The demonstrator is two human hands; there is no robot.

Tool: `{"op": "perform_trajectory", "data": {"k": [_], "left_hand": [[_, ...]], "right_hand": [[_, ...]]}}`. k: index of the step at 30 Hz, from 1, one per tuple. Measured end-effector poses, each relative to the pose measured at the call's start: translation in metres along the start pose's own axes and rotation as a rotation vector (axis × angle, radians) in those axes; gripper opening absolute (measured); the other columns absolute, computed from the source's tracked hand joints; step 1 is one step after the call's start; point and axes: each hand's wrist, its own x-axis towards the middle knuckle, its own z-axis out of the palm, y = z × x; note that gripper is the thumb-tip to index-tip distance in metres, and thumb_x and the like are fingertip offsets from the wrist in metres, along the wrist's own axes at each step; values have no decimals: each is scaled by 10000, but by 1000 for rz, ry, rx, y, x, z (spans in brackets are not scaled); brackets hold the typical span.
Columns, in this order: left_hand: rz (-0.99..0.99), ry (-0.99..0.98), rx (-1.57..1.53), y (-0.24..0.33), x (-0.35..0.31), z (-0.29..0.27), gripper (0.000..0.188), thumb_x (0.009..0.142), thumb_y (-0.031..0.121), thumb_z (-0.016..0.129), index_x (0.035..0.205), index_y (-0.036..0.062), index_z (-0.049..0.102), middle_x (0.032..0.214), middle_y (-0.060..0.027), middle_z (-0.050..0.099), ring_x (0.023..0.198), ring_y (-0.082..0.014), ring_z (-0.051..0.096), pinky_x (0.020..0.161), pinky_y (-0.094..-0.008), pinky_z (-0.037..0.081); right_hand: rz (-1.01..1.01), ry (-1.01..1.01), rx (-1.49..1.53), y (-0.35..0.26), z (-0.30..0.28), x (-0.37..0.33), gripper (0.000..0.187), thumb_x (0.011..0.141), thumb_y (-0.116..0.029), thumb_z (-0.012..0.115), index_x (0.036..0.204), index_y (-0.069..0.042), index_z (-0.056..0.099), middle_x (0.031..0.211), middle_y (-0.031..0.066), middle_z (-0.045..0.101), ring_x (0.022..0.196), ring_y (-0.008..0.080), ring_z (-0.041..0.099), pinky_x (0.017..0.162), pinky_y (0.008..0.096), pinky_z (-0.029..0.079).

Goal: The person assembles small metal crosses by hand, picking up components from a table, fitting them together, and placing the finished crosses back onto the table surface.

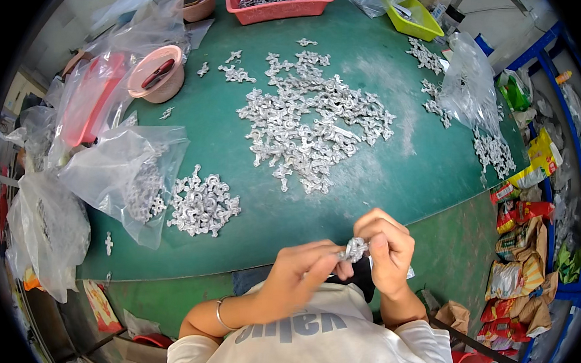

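Note:
A small silvery metal casting (pixel 353 250) with knobbly arms is held up between my two hands, just off the table's near edge. My right hand (pixel 389 251) pinches its right side with thumb and curled fingers. On the other side my left hand (pixel 303 267), slightly blurred and wearing a bracelet, has its fingers closed at the casting; their tips are partly hidden. A large loose heap of similar castings (pixel 314 120) lies in the middle of the green table (pixel 281 231). To the left sits a smaller pile of castings (pixel 204 205).
A clear plastic bag (pixel 128 178) with castings adjoins the small pile. At the left stands a pink bowl (pixel 157 73) holding a red-handled tool. A red tray (pixel 279 6) and a yellow-green basket (pixel 413 19) are at the back. More castings (pixel 494 154) lie along the right edge, near blue shelving (pixel 573 292).

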Motion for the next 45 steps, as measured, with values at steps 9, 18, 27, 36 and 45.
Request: {"op": "perform_trajectory", "data": {"k": [9, 18, 27, 36, 45], "left_hand": [[404, 283, 848, -16, 9, 9, 341, 672, 82, 677, 995, 17, 590, 836, -103, 530, 684, -227, 530, 592, -314, 441], [101, 379, 1147, -45, 37, -41, 315, 731, 70, 617, 1027, -4, 538, 947, -138, 532, 849, -313, 507, 746, -372, 409], [90, 370, 1096, -48, 30, -42, 300, 733, 54, 613, 1018, -4, 542, 956, -145, 544, 857, -306, 522, 750, -361, 419], [122, 419, 351, -35, 35, -37, 398, 732, -59, 596, 1115, 12, 513, 965, -112, 559, 817, -182, 559, 723, -273, 468], [132, 278, 125, -5, 28, -27, 244, 741, -127, 558, 975, -64, 588, 979, -142, 560, 895, -179, 563, 790, -266, 478]], "right_hand": [[504, 271, 1400, 32, 13, -9, 170, 850, -217, 485, 778, -67, 448, 789, 74, 447, 692, 141, 439, 591, 226, 380], [567, 141, 277, 69, -20, 33, 131, 777, -98, 582, 890, -31, 586, 675, 39, 498, 564, 158, 483, 521, 276, 395], [69, 17, -737, 97, 6, 68, 150, 712, -92, 655, 831, -12, 611, 703, 107, 526, 602, 259, 529, 585, 322, 418], [490, 138, -36, 45, -8, 39, 117, 823, -84, 559, 753, 4, 588, 663, -9, 557, 640, 38, 476, 571, 193, 381], [399, 85, -26, 0, -3, 18, 95, 806, -60, 571, 762, 22, 589, 653, 38, 584, 614, 69, 515, 568, 208, 398]]}}
